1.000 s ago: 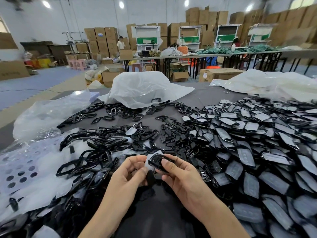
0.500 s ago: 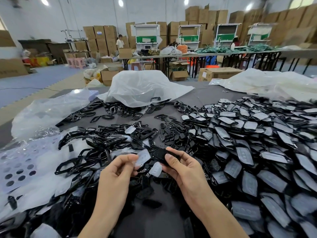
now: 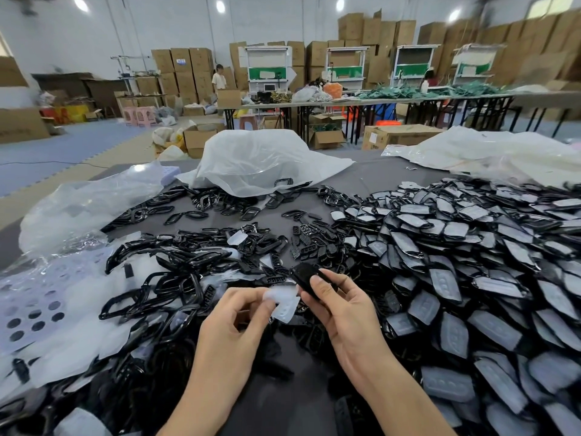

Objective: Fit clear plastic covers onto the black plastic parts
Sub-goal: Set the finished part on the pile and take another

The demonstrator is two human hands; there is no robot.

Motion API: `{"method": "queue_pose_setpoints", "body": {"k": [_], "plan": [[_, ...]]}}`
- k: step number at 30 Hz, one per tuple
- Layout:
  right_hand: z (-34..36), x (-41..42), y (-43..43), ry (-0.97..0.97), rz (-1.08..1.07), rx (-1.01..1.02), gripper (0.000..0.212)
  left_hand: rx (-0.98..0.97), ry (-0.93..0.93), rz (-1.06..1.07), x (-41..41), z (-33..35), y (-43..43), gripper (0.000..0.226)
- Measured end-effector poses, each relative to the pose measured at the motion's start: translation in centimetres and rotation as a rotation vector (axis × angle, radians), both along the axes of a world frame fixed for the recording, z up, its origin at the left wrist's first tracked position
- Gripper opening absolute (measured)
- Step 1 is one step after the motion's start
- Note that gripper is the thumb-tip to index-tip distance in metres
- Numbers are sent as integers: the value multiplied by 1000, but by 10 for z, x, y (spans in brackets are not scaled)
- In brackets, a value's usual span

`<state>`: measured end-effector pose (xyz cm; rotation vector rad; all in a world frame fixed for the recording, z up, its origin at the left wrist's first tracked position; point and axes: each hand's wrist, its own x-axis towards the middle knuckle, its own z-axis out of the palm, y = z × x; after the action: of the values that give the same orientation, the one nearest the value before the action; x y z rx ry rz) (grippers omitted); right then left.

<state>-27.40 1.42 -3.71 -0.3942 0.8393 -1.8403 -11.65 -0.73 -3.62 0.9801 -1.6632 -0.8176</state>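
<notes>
My left hand point(image 3: 234, 322) pinches a clear plastic cover point(image 3: 284, 305) between thumb and fingers, low in the middle of the view. Just to its right, my right hand point(image 3: 342, 305) grips a black plastic part point(image 3: 303, 278), tilted up to the left with my thumb on top. Cover and part sit close together, edges nearly touching. A large heap of covered black parts point(image 3: 456, 262) spreads over the right side of the table. Loose black frames point(image 3: 176, 278) and small black button pieces point(image 3: 309, 242) lie ahead and to the left.
Clear plastic sheets with punched holes point(image 3: 34, 313) lie at the left. White plastic bags point(image 3: 261, 160) sit at the far side of the dark table point(image 3: 371, 177). Cardboard boxes, long tables and a standing person point(image 3: 218, 78) fill the hall behind.
My hands have drawn apart: the left one pulled a clear cover away down-left, and the right one lifted the black part slightly up. The cover now hangs between the two hands.
</notes>
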Motion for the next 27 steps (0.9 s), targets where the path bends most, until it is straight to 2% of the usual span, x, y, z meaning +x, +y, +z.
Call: {"method": "queue_pose_setpoints", "body": {"k": [8,15,18,23,27], "plan": [[-1,2,1,114,50,55,14,136,118,-154,-1,0,5,12],[0,9,6,174,218,20,30,40,105,-96,-2,2,4,20],[2,10,8,212,248,30,28,73,141,-44,-1,-1,2,23],[4,10,11,313,265,2,46,36,134,15,-2,-2,1,22],[4,13,12,366,256,-24,26,74,145,-21,-1,-1,-1,23]]}}
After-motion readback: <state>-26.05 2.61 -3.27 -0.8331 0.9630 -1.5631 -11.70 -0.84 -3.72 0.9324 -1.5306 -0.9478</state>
